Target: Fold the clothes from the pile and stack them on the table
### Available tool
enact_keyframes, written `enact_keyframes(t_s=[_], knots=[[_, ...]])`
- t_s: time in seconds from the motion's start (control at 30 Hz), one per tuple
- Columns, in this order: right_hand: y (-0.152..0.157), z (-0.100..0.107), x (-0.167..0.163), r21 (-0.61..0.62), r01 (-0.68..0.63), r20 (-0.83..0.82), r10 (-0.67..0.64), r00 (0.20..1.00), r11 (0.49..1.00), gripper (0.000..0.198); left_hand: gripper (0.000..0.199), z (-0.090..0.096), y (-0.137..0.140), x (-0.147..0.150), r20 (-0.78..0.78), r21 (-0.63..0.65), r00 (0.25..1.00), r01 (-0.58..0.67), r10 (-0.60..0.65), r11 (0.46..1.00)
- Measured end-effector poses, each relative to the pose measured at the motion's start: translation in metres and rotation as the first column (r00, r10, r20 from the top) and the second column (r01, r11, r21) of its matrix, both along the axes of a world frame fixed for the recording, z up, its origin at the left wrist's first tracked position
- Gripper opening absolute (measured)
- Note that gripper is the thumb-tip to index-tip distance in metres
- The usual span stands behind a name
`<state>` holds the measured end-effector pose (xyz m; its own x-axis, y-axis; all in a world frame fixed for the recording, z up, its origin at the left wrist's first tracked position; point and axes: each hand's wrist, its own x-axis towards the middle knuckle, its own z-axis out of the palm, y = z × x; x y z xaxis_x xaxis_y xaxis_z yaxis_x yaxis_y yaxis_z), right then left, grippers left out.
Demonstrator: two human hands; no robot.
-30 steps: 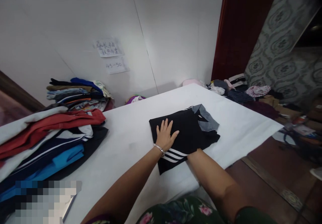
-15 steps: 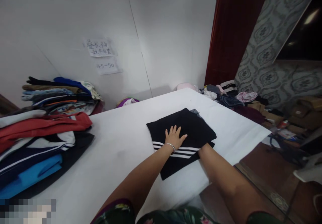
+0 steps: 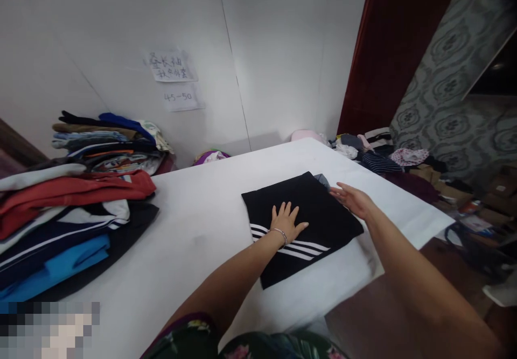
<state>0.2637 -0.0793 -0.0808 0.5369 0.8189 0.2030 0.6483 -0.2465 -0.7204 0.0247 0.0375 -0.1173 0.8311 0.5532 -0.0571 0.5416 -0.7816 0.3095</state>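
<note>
A folded black garment (image 3: pixel 319 213) with three white stripes lies on the white-covered table (image 3: pixel 194 257). My left hand (image 3: pixel 285 223) rests flat on its middle, fingers spread, with a bracelet at the wrist. At the garment's far right edge is my right hand (image 3: pixel 352 199), fingers stretched out and holding nothing; whether the fingertips touch the cloth I cannot tell. A small grey piece of fabric (image 3: pixel 322 181) sticks out from under the black cloth beside those fingertips.
Several garments, among them a red one (image 3: pixel 81 197) and a blue one (image 3: pixel 60 265), are piled on the left. Paper notes (image 3: pixel 172 67) hang on the wall. More clothes (image 3: pixel 371 154) lie beyond the table's far right edge, near cardboard boxes (image 3: pixel 498 187).
My right hand has come out from under the garment's near right side and moved up to its far right edge. The right side now lies flatter. My left hand stays on the cloth.
</note>
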Motion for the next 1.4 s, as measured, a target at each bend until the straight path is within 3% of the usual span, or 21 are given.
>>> enact_keyframes(t_s=[0.07, 0.13, 0.2, 0.27, 0.37, 0.43, 0.5, 0.63, 0.77, 0.83, 0.9, 0.93, 1.0, 1.07, 1.1, 1.17, 1.3, 1.4], knots=[[-0.001, 0.012, 0.000, 0.000, 0.101, -0.110, -0.101, 0.989, 0.995, 0.045, 0.071, 0.011, 0.010, -0.002, 0.016, -0.032, 1.000, -0.010, 0.011, 0.999], [0.002, 0.027, -0.016, 0.059, 0.125, -0.069, -0.121, 0.990, 0.990, 0.050, 0.066, 0.021, 0.029, -0.007, 0.057, 0.001, 0.996, -0.074, 0.074, 0.997], [0.011, 0.040, -0.044, 0.140, -0.013, 0.096, -0.001, 0.995, 0.990, 0.053, 0.064, 0.026, 0.051, -0.015, 0.085, 0.083, 0.980, -0.184, 0.177, 0.979], [0.025, 0.043, -0.074, 0.133, -0.162, 0.288, 0.119, 0.950, 0.978, 0.055, 0.066, 0.024, 0.071, -0.024, 0.060, 0.142, 0.959, -0.282, 0.277, 0.949], [0.047, 0.024, -0.093, -0.105, -0.211, 0.450, 0.236, 0.861, 0.972, 0.060, 0.072, 0.011, 0.088, -0.037, -0.050, 0.126, 0.938, -0.336, 0.344, 0.934], [0.056, 0.001, -0.086, -0.328, -0.131, 0.435, 0.273, 0.858, 0.936, 0.063, 0.073, 0.002, 0.090, -0.041, -0.114, 0.085, 0.932, -0.337, 0.345, 0.938], [0.059, -0.024, -0.072, -0.466, -0.077, 0.390, 0.283, 0.876, 0.882, 0.065, 0.073, -0.005, 0.089, -0.042, -0.130, 0.066, 0.931, -0.334, 0.340, 0.940], [0.058, -0.048, -0.057, -0.474, -0.067, 0.378, 0.272, 0.885, 0.878, 0.067, 0.072, -0.007, 0.089, -0.038, -0.084, 0.032, 0.938, -0.334, 0.336, 0.942], [0.058, -0.039, -0.057, -0.461, -0.115, 0.288, 0.270, 0.919, 0.880, 0.061, 0.062, -0.005, 0.093, -0.043, 0.081, -0.071, 0.922, -0.372, 0.377, 0.925], [0.051, -0.032, -0.051, -0.404, -0.117, 0.211, 0.217, 0.953, 0.907, 0.055, 0.055, -0.004, 0.093, -0.053, 0.239, -0.150, 0.862, -0.423, 0.448, 0.894], [0.034, -0.029, -0.040, -0.273, -0.044, 0.169, 0.093, 0.981, 0.961, 0.050, 0.050, -0.001, 0.090, -0.067, 0.384, -0.294, 0.735, -0.476, 0.558, 0.829], [0.023, -0.029, -0.033, -0.188, 0.022, 0.148, 0.006, 0.989, 0.982, 0.049, 0.050, 0.001, 0.088, -0.075, 0.422, -0.419, 0.647, -0.482, 0.635, 0.770], [-0.004, -0.035, -0.022, -0.044, 0.180, 0.027, -0.179, 0.983, 0.983, 0.050, 0.056, 0.006, 0.080, -0.089, 0.385, -0.693, 0.471, -0.420, 0.793, 0.586], [-0.032, -0.044, -0.019, 0.019, 0.331, -0.213, -0.320, 0.923, 0.943, 0.057, 0.064, 0.010, 0.071, -0.100, 0.268, -0.862, 0.379, -0.317, 0.886, 0.396], [-0.045, -0.049, -0.022, 0.039, 0.384, -0.335, -0.350, 0.875, 0.922, 0.060, 0.065, 0.012, 0.065, -0.104, 0.218, -0.901, 0.369, -0.281, 0.904, 0.332], [-0.064, -0.057, -0.036, 0.086, 0.441, -0.516, -0.338, 0.787, 0.894, 0.066, 0.060, 0.013, 0.054, -0.107, 0.156, -0.932, 0.396, -0.243, 0.905, 0.267], [-0.084, -0.062, -0.080, 0.185, 0.502, -0.656, -0.274, 0.704, 0.845, 0.071, 0.033, 0.013, 0.031, -0.102, 0.045, -0.983, 0.487, -0.135, 0.872, 0.126], [-0.092, -0.059, -0.109, 0.226, 0.613, -0.755, -0.262, 0.601, 0.757, 0.071, 0.026, 0.015, 0.019, -0.094, 0.040, -0.996, 0.487, -0.046, 0.872, 0.071]])
